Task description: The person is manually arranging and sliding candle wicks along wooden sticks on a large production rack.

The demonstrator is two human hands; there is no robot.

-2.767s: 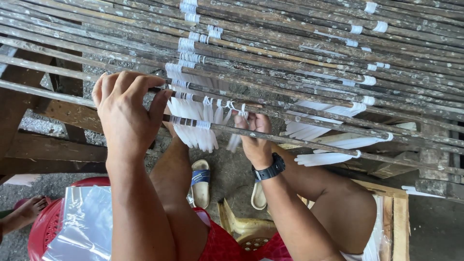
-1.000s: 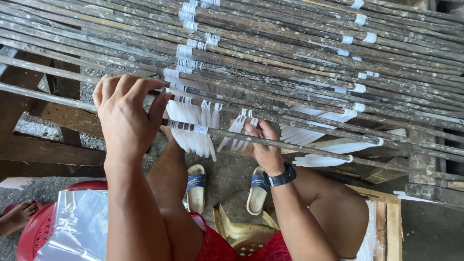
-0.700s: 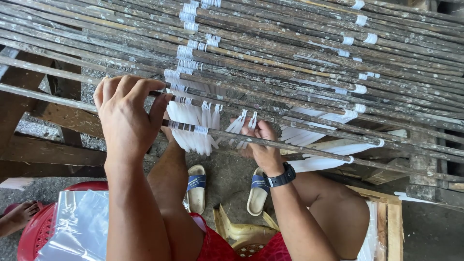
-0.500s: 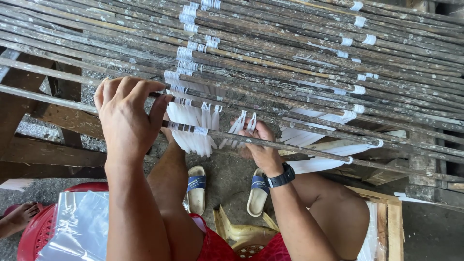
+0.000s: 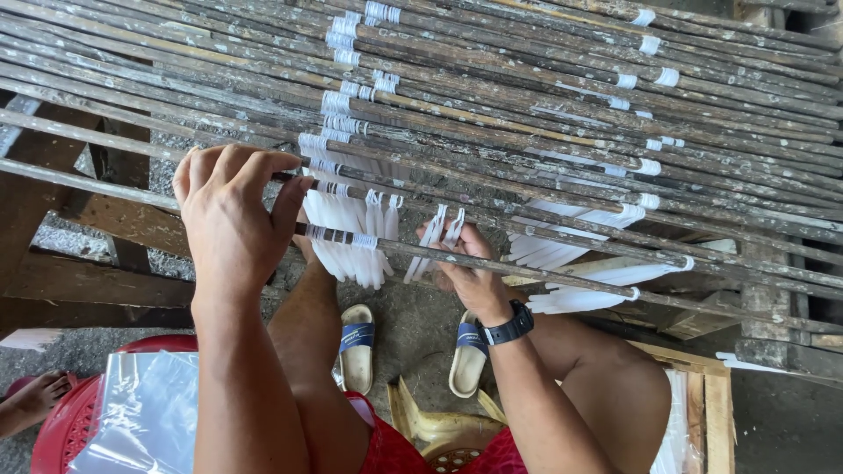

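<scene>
Left hand closed over the near end of a thin wooden rod, one of many laid across a wooden rack. From the rod hang white taper candles by looped wicks: light, brittle and waxy, probably best lifted by rod or wick, not the shaft. Right hand, under the rod near the rack's front edge, pinches a small cluster of candles. Compared with 2.8 s ago, the right hand has shifted rightward and the cluster is fanned apart from the main bunch.
</scene>
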